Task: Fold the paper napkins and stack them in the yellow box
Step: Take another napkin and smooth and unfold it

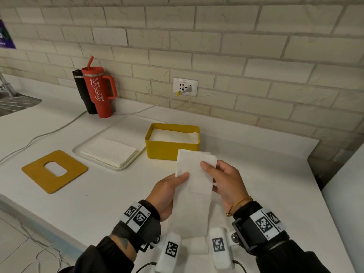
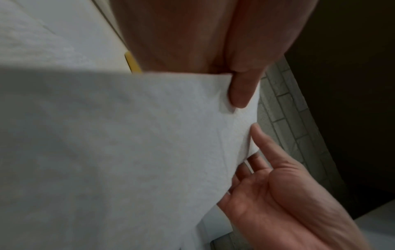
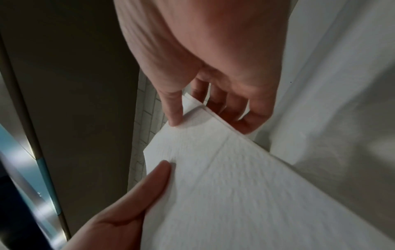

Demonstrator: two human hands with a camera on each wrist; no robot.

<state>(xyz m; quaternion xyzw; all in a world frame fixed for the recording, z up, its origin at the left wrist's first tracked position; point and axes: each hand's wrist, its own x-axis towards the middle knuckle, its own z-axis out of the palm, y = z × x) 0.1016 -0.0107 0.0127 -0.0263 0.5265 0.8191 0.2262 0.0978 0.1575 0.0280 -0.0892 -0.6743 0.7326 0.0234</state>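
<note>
White paper napkin [image 1: 194, 186], one item, folded into a long narrow strip with a lightly embossed surface and a faint crosswise crease near its middle. Held in the air above the white counter [image 1: 94, 194], in front of the yellow box [image 1: 171, 148]; its far end overlaps the box's near wall in the head view. At the far right corner the layers are slightly offset, showing separate edges.

Left hand [image 1: 167, 196]: grasping the strip's left edge, thumb on top and the fingers hidden beneath the paper. Right hand [image 1: 224, 182]: pinching the far right corner, thumb on top, fingers curled under the edge. The strip's near end runs down between the two wrists and is partly lost behind the wrist-worn camera housings.

Yellow box: rectangular, open-topped, holding a stack of white napkins [image 1: 174, 135] that lies just below the rim; how many cannot be counted. Left of it, touching or just beside it, a white tray [image 1: 104, 158] with a flat pile of unfolded napkins [image 1: 109, 151]. Further left, a yellow lid [image 1: 54, 171] with an oval slot, lying flat.

At the back wall: red tumbler [image 1: 98, 93] with straw and handle, a black bottle [image 1: 83, 91] partly hidden behind it, a wall socket [image 1: 185, 86] with a plugged-in cable trailing left across the counter. A sink edge is cut off at the far left.
</note>
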